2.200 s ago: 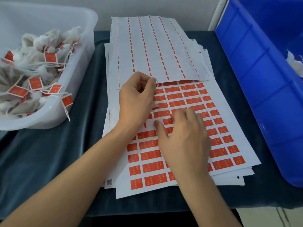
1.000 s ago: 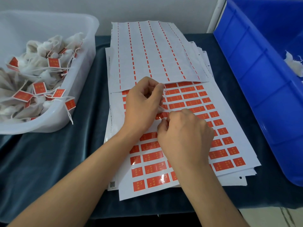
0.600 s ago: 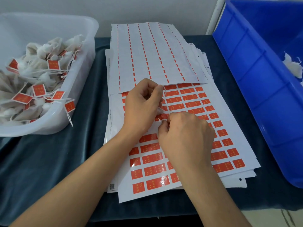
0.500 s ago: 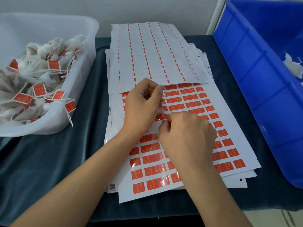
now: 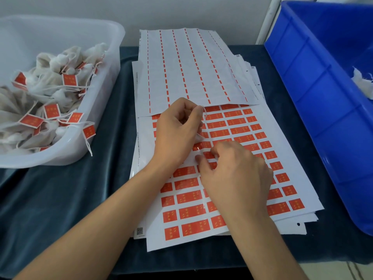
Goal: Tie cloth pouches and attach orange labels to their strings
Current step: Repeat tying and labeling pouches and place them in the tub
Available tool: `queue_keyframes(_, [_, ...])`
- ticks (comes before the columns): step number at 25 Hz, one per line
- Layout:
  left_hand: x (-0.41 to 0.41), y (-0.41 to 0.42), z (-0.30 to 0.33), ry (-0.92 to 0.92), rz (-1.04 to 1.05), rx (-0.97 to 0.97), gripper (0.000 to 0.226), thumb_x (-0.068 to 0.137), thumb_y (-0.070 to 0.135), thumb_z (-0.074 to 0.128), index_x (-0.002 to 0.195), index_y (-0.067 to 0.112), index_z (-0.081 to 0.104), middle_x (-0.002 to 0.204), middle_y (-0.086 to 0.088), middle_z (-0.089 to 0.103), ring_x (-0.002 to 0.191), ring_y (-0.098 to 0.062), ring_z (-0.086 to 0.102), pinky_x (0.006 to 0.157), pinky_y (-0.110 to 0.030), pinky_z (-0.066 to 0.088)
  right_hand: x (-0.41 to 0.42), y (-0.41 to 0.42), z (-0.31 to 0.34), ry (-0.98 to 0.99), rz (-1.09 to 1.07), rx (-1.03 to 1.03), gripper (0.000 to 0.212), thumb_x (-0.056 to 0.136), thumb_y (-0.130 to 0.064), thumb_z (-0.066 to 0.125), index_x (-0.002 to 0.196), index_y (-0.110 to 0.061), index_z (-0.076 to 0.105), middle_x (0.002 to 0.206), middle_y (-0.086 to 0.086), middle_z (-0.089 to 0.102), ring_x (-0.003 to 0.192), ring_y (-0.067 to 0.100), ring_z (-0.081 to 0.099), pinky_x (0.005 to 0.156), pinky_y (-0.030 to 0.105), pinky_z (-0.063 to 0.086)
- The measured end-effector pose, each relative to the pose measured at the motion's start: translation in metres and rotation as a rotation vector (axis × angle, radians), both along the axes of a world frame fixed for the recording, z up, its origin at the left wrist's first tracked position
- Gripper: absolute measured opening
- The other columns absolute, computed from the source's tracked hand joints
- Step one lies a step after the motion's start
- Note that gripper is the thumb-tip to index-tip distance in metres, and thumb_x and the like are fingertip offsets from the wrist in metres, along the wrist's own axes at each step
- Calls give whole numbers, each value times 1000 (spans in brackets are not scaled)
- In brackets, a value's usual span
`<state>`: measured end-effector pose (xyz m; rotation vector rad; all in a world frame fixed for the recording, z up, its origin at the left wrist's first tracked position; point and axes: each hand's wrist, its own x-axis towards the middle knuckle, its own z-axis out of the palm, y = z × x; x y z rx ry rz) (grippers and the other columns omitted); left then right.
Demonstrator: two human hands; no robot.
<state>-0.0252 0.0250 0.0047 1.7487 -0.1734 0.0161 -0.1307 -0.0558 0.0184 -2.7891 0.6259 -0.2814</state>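
My left hand (image 5: 177, 131) pinches white string (image 5: 199, 136), frame centre. My right hand (image 5: 234, 170) picks at orange label (image 5: 201, 147) on sheet (image 5: 228, 164); grip unclear. Label thin, floppy, sticky: lift by corner.

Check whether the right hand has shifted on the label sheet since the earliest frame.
Yes, slightly: the right hand has moved up the label sheet towards the left hand, fingertips now pinching at a label there.

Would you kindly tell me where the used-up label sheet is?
In the head view, the used-up label sheet lies centre-back, overlapping the full label sheet, between the white tub and blue bin.
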Motion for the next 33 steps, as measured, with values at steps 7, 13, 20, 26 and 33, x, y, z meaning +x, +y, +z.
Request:
queue_keyframes(7, [1, 0, 0, 2, -5, 1, 15, 104, 28, 63, 94, 18, 67, 83, 8, 74, 75, -9, 74, 67, -20, 61, 1, -3, -4, -75, -44, 54, 36, 90, -63, 59, 107, -33, 72, 99, -12, 73, 70, 8, 59, 64, 19, 41])
queue_keyframes(13, [1, 1, 1, 8, -8, -6, 15, 105, 29, 63, 93, 20, 67, 83, 8, 75, 76, -8, 75, 66, -16, 59, 0, -15, -6, -167, -68, 80, 18, 92, -48, 67, 96, -32, 74, 84, -11, 73, 55, 3, 44, 55, 11, 21])
queue_keyframes(20, [12, 17, 2, -217, -285, 479, 6, 101, 40, 65, 104, 36, 67, 102, 21, 70, 96, -3, 66, 76, -17, 55, -5, -19, -16, -206, -9, 104, 27, 89, -56, 67, 101, -32, 74, 92, -11, 75, 68, 4, 53, 69, 19, 41])
queue_keyframes(26, [28, 36, 6, -236, -562, 857, 54, 88, 56, 76, 137, 45, 57, 144, 17, 51, 134, -8, 41, 111, -30, 33, -11, -8, -21, -264, -19, 92, 31, 84, -54, 75, 101, -28, 74, 96, -7, 76, 76, 3, 50, 84, 46, 57])
queue_keyframes(33, [29, 34, -3, -285, -553, 850, 50, 90, 53, 75, 137, 47, 58, 142, 18, 47, 136, -9, 34, 115, -35, 27, -10, 1, -22, -225, -33, 175, 41, 87, -53, 69, 116, -24, 74, 109, -4, 74, 94, 14, 68, 81, 29, 47])
